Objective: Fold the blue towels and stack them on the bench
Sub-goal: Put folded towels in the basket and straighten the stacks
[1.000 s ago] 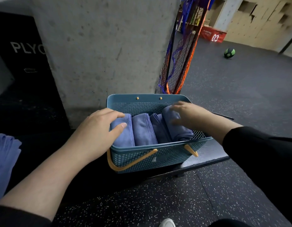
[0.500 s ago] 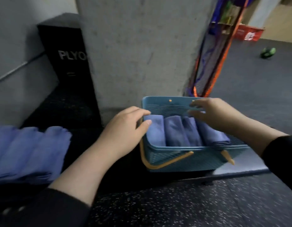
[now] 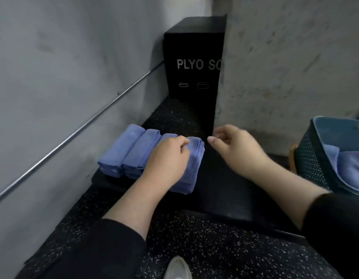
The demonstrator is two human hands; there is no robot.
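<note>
Head view: camera has swung left since a second ago; the teal perforated plastic basket (image 3: 323, 158), then central under both hands, now sits at the right edge, and both hands have left it. Row of folded blue cloth towels (image 3: 134, 152) lies on the left end of the black padded tabletop (image 3: 224, 190), packed side by side and touching. Left hand (image 3: 168, 158) rests on the rightmost towel of the row, fingers curled over its far edge in a grasp. Right hand (image 3: 232, 147) hovers just right of that towel, apart from it, fingers loosely bent and holding nothing. More blue cloth (image 3: 347, 168) lies inside the basket. Black box lettered "PLYO SO" (image 3: 192, 73) stands behind the tabletop, beside a grey concrete pillar (image 3: 291, 63). Metal rail (image 3: 78, 133) runs along the grey wall left of the towels. White shoe tip (image 3: 177, 268) shows on the speckled floor.
</note>
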